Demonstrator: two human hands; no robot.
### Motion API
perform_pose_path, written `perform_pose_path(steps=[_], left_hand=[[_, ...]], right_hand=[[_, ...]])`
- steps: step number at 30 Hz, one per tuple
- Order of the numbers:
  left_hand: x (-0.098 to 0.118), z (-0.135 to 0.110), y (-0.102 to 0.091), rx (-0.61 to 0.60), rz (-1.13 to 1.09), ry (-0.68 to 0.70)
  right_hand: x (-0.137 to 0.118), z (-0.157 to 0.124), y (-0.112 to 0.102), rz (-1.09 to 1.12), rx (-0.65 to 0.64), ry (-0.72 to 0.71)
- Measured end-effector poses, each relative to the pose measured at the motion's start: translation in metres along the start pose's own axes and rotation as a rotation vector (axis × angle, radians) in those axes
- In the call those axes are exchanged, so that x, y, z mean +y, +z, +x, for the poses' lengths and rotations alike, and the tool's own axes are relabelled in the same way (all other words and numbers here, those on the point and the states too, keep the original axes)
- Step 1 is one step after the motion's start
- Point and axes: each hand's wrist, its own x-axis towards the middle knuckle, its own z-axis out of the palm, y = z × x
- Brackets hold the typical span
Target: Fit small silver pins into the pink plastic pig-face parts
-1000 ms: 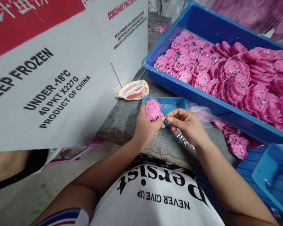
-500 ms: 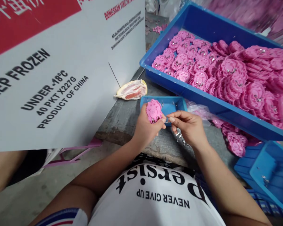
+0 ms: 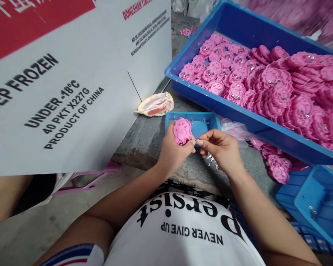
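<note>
My left hand [image 3: 172,153] is closed around a pink flower-shaped plastic piece [image 3: 182,130], held upright over a small blue tray [image 3: 202,123]. My right hand [image 3: 220,147] is pinched at the piece's lower right edge, fingertips touching my left thumb; what it pinches is too small to name. Small shiny metal parts [image 3: 212,160] lie on the grey stone table [image 3: 144,142] under my right hand.
A large blue bin [image 3: 227,105] at the right is filled with several pink pieces. More pink pieces [image 3: 277,168] lie beside it. A white "KEEP FROZEN" cardboard box [image 3: 72,81] stands at the left. A fruit peel [image 3: 157,105] rests behind the tray. Blue trays [image 3: 319,207] sit at lower right.
Both hands stay together at the pink piece; it has tilted slightly and the right fingertips have closed in on its lower edge.
</note>
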Motion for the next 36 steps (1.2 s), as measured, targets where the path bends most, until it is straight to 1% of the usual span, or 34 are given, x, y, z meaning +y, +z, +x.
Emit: perform_pose_path(steps=[3, 6, 8, 10, 13, 18, 24, 31, 36], left_hand=[[-0.003, -0.001, 0.002, 0.043, -0.025, 0.008], [-0.006, -0.002, 0.002, 0.019, -0.089, -0.005], [-0.006, -0.001, 0.002, -0.06, -0.206, -0.026], [-0.004, 0.0, 0.001, -0.163, -0.366, -0.074], [-0.002, 0.002, 0.001, -0.26, -0.52, -0.144], [-0.005, 0.004, 0.002, -0.326, -0.492, -0.116], [-0.011, 0.003, 0.003, -0.31, -0.444, -0.092], [-0.016, 0.004, 0.003, -0.327, -0.443, -0.068], [-0.014, 0.003, 0.004, -0.299, -0.466, -0.086]], right_hand=[[0.007, -0.001, 0.002, -0.019, -0.009, -0.021], [0.013, 0.0, 0.003, -0.012, -0.001, -0.079], [0.014, 0.001, 0.002, -0.054, 0.025, -0.166], [0.011, 0.002, 0.0, -0.142, 0.059, -0.264], [0.004, 0.001, -0.002, -0.284, 0.049, -0.326], [-0.01, -0.003, -0.003, -0.448, -0.064, -0.365], [-0.013, -0.004, -0.002, -0.534, -0.136, -0.343], [-0.01, -0.003, -0.001, -0.541, -0.14, -0.343], [-0.007, -0.005, 0.001, -0.586, -0.07, -0.365]])
